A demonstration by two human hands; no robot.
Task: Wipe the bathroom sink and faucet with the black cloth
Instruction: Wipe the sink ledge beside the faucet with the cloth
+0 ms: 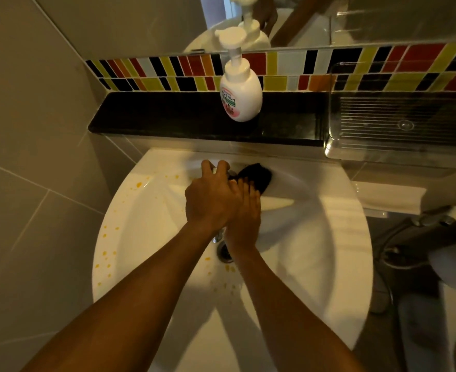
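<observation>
Gripping: left hand [210, 200] is curled over the chrome faucet [218, 233], fingers wrapped round its top; most of the metal is hidden beneath it. Right hand [244, 210] lies just beside, fingers pressed flat on the bunched black cloth [256, 175], which sits on the back ledge of the white ceramic sink [328, 237], right of the faucet. I note yellow-orange spots on the left rim and near the drain [224, 252]. White pump soap bottle [240, 89] stands upright on the black shelf [167, 116] behind.
</observation>
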